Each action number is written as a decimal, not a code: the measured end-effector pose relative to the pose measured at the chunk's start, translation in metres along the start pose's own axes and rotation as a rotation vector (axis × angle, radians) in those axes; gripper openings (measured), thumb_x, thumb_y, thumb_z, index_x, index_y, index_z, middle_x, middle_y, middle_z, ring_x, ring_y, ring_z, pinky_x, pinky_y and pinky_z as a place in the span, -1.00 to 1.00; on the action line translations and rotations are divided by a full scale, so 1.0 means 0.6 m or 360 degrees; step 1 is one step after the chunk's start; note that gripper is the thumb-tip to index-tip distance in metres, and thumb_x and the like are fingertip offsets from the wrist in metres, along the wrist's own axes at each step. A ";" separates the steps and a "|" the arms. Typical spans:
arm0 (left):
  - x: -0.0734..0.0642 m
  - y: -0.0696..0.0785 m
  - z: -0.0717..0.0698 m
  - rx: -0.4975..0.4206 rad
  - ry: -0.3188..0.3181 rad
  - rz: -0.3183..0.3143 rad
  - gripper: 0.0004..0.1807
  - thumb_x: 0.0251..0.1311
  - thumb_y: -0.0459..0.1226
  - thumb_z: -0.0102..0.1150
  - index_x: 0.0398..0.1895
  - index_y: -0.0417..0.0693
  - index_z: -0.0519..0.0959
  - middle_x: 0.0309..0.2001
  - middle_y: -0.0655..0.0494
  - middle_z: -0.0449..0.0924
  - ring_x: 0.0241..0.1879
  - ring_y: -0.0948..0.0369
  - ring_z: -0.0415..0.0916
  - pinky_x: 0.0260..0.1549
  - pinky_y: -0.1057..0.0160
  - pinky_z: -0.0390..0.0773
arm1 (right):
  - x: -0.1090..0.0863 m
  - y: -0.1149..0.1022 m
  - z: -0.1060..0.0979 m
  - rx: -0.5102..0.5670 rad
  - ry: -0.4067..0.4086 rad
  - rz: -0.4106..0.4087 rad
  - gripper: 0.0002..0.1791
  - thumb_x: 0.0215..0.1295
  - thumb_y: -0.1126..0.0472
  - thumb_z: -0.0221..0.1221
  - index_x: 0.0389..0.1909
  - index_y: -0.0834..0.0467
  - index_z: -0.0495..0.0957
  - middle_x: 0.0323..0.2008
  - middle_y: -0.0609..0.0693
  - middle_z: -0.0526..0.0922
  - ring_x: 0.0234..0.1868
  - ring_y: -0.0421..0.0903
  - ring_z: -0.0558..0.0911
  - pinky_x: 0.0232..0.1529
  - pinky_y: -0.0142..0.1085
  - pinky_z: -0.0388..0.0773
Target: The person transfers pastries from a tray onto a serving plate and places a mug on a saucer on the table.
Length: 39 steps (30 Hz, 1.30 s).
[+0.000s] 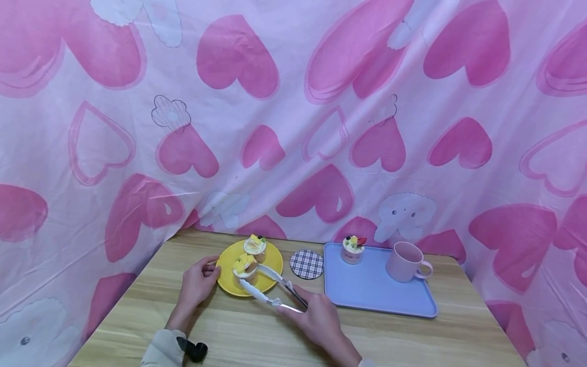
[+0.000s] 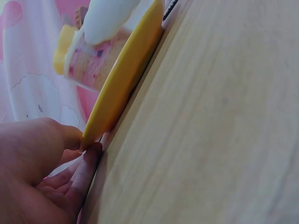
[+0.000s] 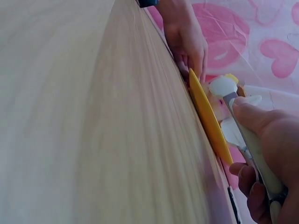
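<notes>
My left hand (image 1: 197,283) pinches the left rim of a yellow plate (image 1: 224,280), the thumb over the edge and fingers under it in the left wrist view. Two dessert cups are on the plate. The front dessert cup (image 1: 244,264) carries yellow fruit pieces; the back dessert cup (image 1: 255,246) has cream and small fruit on top. In my right hand (image 1: 318,316) I hold metal tongs (image 1: 285,306) with white tips. Those tips stand spread on either side of the front cup, and one overlaps its pinkish wall (image 2: 96,60) in the left wrist view.
Right of the plate lies a round checked coaster (image 1: 307,264). A blue tray (image 1: 367,293) beyond it bears another dessert cup (image 1: 352,251) with a strawberry piece and a pink mug (image 1: 404,262). A pink heart-patterned cloth (image 1: 293,112) hangs behind the wooden table (image 1: 238,331).
</notes>
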State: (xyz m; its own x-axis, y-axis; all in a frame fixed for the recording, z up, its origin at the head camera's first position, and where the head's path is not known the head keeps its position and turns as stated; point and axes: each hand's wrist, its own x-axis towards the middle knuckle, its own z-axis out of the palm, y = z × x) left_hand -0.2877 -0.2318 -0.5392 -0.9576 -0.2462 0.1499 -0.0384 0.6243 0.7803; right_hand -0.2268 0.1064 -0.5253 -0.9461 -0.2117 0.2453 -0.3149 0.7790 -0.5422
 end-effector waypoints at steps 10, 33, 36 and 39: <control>0.000 0.002 0.001 0.0005 0.0012 -0.0010 -0.59 0.34 -0.19 0.21 0.24 -0.01 0.56 -0.11 -0.03 0.72 -0.16 0.15 0.67 -0.21 0.24 0.72 | 0.004 -0.006 0.006 -0.0019 -0.0048 0.0028 -0.08 -0.07 -0.66 0.14 0.24 -0.18 0.59 -0.18 -0.21 0.76 -0.39 -0.30 0.49 -0.40 -0.39 0.44; -0.001 0.001 0.000 -0.0026 0.0042 0.0051 -0.60 0.32 -0.24 0.22 0.22 -0.07 0.58 -0.15 -0.06 0.74 -0.20 0.15 0.70 -0.23 0.24 0.73 | -0.003 0.037 -0.013 0.0482 -0.0154 0.0016 -0.19 -0.14 -0.40 0.44 0.14 -0.11 0.50 -0.26 -0.20 0.68 -0.34 -0.19 0.55 -0.37 -0.44 0.46; -0.001 0.000 0.001 -0.0021 0.0045 0.0053 -0.60 0.32 -0.24 0.23 0.21 -0.06 0.59 -0.15 -0.06 0.74 -0.20 0.15 0.70 -0.23 0.24 0.73 | -0.002 0.046 -0.019 0.0509 -0.0114 0.0025 -0.16 -0.21 -0.35 0.51 0.09 -0.09 0.42 -0.26 -0.16 0.67 -0.30 -0.16 0.57 -0.34 -0.44 0.46; 0.000 0.000 0.001 -0.0018 0.0049 0.0056 -0.60 0.31 -0.24 0.23 0.21 -0.07 0.59 -0.17 -0.05 0.74 -0.22 0.16 0.71 -0.24 0.24 0.73 | 0.000 0.056 -0.024 0.0495 -0.0062 0.0043 -0.13 -0.27 -0.33 0.54 0.06 -0.10 0.37 -0.27 -0.15 0.66 -0.29 -0.15 0.58 -0.32 -0.44 0.48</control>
State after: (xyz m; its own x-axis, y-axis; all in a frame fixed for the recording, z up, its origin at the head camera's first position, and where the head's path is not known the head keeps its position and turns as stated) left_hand -0.2877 -0.2311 -0.5396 -0.9490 -0.2471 0.1957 -0.0015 0.6245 0.7810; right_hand -0.2363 0.1411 -0.5319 -0.9546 -0.2205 0.2001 -0.2924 0.5680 -0.7693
